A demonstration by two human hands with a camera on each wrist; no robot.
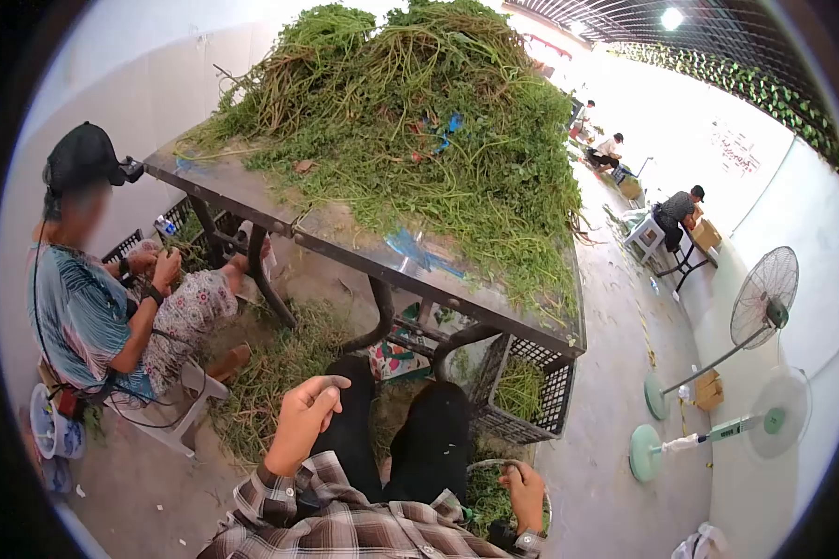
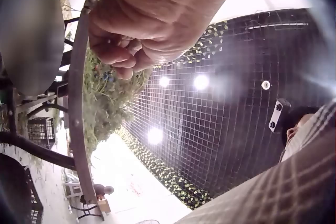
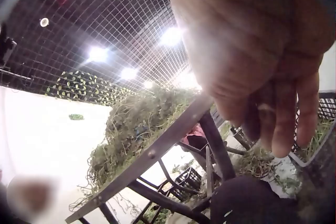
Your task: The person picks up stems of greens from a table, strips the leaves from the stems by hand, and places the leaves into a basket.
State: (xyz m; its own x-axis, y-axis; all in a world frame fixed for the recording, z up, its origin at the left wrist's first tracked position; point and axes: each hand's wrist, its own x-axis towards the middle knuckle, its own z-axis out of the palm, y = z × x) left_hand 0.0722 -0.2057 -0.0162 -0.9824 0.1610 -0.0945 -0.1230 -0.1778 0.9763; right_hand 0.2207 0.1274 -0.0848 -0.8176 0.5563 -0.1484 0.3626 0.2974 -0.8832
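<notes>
My left hand (image 1: 306, 415) is held above my lap, its fingers loosely bent and the thumb near the index finger. Nothing shows between them in the left wrist view, where the hand (image 2: 152, 22) hangs at the top. A dark grey covering or smudge marks the index fingertip. Low on the right, my right hand (image 1: 526, 494) hangs at the rim of a round container (image 1: 499, 463) holding leafy greens (image 1: 488, 494). Its fingers (image 3: 283, 124) point down, relaxed, in the right wrist view. A large heap of stemmed greens (image 1: 410, 140) covers the table ahead.
The metal table edge (image 1: 345, 256) runs before my knees. Beneath its right corner stands a black crate (image 1: 555, 387) with cut stems. Another person (image 1: 93, 298) sits at left handling greens. Loose greens (image 1: 280, 391) litter the floor. Two fans (image 1: 645, 454) stand at right.
</notes>
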